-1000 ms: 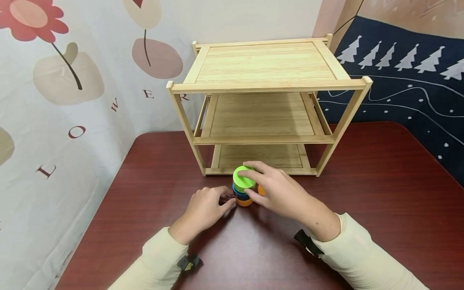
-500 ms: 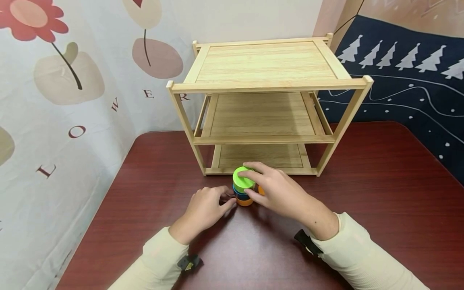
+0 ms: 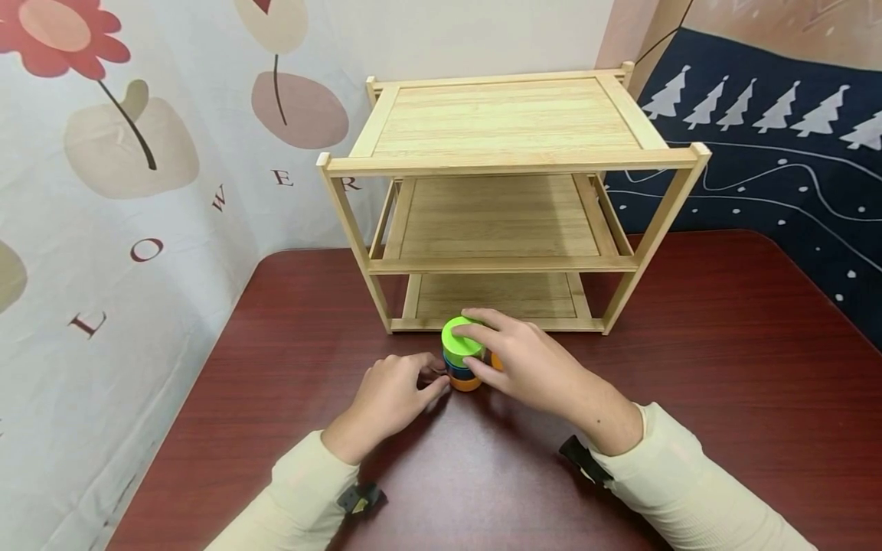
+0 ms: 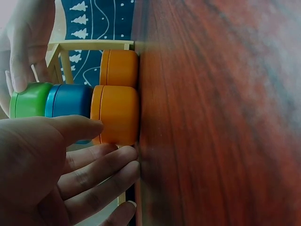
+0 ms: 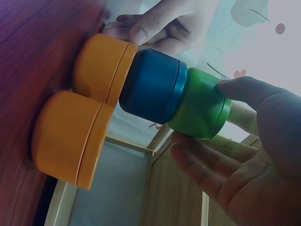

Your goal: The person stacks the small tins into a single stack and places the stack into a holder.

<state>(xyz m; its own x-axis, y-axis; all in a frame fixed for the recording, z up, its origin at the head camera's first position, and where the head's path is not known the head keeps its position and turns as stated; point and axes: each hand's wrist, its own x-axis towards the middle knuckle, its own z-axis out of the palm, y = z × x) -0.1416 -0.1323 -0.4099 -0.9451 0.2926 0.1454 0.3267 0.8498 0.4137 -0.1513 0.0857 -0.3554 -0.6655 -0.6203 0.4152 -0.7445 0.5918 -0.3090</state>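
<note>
Three lidded round canisters stand stacked: orange canister [image 4: 121,113] at the bottom, blue canister [image 5: 150,84] in the middle, green canister [image 3: 460,342] on top. A second orange canister [image 5: 66,136] stands next to the bottom one. My right hand [image 3: 530,360] grips the green canister, thumb on one side and fingers on the other, as the right wrist view shows. Low at the stack's left is my left hand [image 3: 386,394]. Its thumb tip overlaps the bottom orange canister's lid and its loosely extended fingers lie along the canister's side. Whether they press on it is unclear.
A three-tier light wooden shelf [image 3: 503,265] stands on the dark red table [image 3: 276,360], directly behind the canisters. A white flower-printed backdrop [image 3: 158,214] hangs at the left. A dark blue cloth with white trees [image 3: 772,153] hangs at the right.
</note>
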